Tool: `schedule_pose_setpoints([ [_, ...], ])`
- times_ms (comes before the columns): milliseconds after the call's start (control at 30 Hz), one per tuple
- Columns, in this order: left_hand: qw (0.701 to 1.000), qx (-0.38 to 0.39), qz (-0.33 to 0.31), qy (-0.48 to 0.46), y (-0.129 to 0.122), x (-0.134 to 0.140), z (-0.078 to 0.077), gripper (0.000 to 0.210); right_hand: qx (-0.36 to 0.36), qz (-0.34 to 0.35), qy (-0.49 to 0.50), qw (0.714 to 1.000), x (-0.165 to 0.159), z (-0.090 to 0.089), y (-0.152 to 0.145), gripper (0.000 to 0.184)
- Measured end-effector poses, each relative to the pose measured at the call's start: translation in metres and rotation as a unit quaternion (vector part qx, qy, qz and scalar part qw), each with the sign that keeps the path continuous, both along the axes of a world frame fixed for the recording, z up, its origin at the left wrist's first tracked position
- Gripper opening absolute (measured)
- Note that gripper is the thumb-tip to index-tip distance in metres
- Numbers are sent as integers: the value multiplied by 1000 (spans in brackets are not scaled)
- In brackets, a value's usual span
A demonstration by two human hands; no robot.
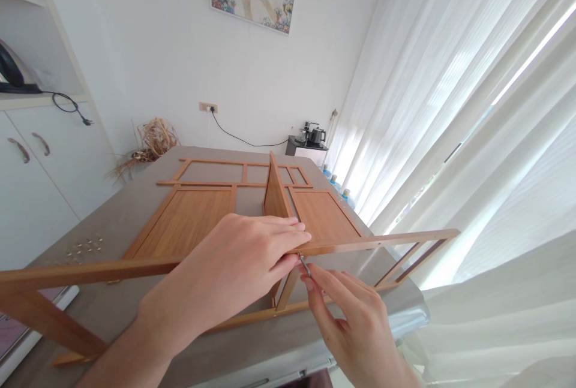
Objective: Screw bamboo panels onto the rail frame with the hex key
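My left hand (234, 256) is closed over the top rail of a wooden frame (360, 245), close to where a middle upright and an upright wooden panel (276, 193) meet it. Its thumb is near a screw head at that joint. Between thumb and forefinger, my right hand (351, 310) pinches a small metal hex key (305, 266), whose tip is at the screw. The frame stands on edge across the near side of the table. Behind it, the upright panel runs away from me. My left hand hides part of the rail and panel.
On the grey table (103, 208) lie a left slatted panel (193, 220), a right panel (321, 214) and a thin open frame (216, 171). Several small screws (85, 247) are scattered at left. A white-edged box (36, 334) sits at lower left. Curtains (450, 106) hang at right.
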State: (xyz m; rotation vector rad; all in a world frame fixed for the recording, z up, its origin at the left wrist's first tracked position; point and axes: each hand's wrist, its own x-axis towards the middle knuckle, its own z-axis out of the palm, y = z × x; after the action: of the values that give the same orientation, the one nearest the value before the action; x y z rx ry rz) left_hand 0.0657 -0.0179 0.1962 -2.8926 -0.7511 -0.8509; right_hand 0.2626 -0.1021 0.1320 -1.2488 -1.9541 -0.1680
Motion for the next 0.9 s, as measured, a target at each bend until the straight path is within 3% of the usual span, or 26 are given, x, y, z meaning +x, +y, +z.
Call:
schedule_pose_setpoints([
  [400, 997, -58, 59, -7, -6, 0, -2, 33, 31, -15, -37, 999, 1, 1, -4, 26],
  [767, 998, -58, 21, -5, -3, 3, 0, 33, 19, -7, -14, 1000, 3, 3, -5, 24],
  [900, 999, -45, 1, -9, -2, 3, 2, 14, 10, -7, -4, 1000, 2, 3, -4, 23],
])
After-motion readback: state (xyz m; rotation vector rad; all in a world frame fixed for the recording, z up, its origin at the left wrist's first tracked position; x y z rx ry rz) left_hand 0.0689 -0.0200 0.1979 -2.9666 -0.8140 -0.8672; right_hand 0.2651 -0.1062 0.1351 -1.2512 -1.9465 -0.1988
